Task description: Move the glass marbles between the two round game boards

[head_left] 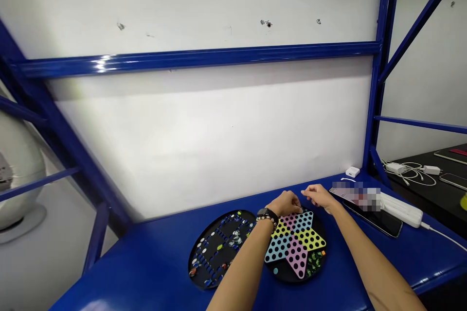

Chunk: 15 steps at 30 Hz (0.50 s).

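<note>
A round black Chinese checkers board (292, 233) with a pastel star of holes lies on the blue table. My left hand (285, 202), with a dark watch and bead bracelet at the wrist, is over its far edge, fingers curled down and closed at the star's far tip. Just to the right, my right hand (318, 195) is raised with thumb and fingertips pinched together. Whatever either hand holds is too small or hidden to name. Green marbles (314, 262) fill the board's near-right rim pocket. Left of it, a second black round tray (199, 279) carries scattered marbles, partly hidden by my left forearm.
Right of the board lie a phone (388, 222), partly blurred out, and a white power strip (403, 210) with a cable. A small white case (352, 171) sits near the wall. Blue metal frame bars (200, 58) surround the table (153, 257). Chargers (396, 168) rest on a dark table at right.
</note>
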Available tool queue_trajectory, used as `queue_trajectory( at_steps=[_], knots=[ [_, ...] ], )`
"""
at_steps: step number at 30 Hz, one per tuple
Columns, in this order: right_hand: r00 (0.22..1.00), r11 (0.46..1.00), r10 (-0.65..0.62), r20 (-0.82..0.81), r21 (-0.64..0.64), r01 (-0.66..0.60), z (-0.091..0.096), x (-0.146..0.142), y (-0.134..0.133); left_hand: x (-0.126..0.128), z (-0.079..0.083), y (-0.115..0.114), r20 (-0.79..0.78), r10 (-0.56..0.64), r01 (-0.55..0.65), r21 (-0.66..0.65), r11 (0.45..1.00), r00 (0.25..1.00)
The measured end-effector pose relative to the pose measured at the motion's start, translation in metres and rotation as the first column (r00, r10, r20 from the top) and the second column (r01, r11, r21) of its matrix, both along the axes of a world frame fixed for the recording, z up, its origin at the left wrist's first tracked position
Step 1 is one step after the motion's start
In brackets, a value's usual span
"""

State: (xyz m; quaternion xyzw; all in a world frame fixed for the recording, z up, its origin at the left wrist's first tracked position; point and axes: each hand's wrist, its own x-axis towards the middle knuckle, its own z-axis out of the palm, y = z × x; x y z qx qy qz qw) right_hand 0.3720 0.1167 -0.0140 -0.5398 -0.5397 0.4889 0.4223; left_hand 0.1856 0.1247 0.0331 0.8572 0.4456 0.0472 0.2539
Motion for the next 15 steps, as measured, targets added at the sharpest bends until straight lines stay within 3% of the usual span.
queue_trajectory(
  at_steps=[4,6,10,12,15],
  knots=[
    [0.993,0.992,-0.038,-0.116,-0.121,0.024,0.008,-0.006,-0.002,0.004,0.015,-0.003,0.127,0.021,-0.044,0.179,0.983,0.992],
    [0.956,0.977,-0.012,-0.293,-0.206,-0.051,0.014,-0.010,-0.004,0.010,0.024,-0.006,0.167,0.027,-0.069,0.255,0.964,0.986],
    [0.656,0.929,-0.062,-0.752,-0.285,-0.238,0.023,-0.016,-0.007,0.023,0.032,-0.015,0.171,0.003,-0.061,0.338,0.939,0.985],
    [0.608,0.930,-0.118,-0.785,-0.302,-0.209,0.022,-0.017,-0.006,0.024,0.032,-0.019,0.126,0.016,-0.063,0.380,0.923,0.992],
    [0.612,0.932,-0.187,-0.768,-0.336,-0.138,0.018,-0.015,-0.002,0.017,0.027,-0.024,-0.024,0.071,-0.055,0.416,0.908,0.997]
  ],
)
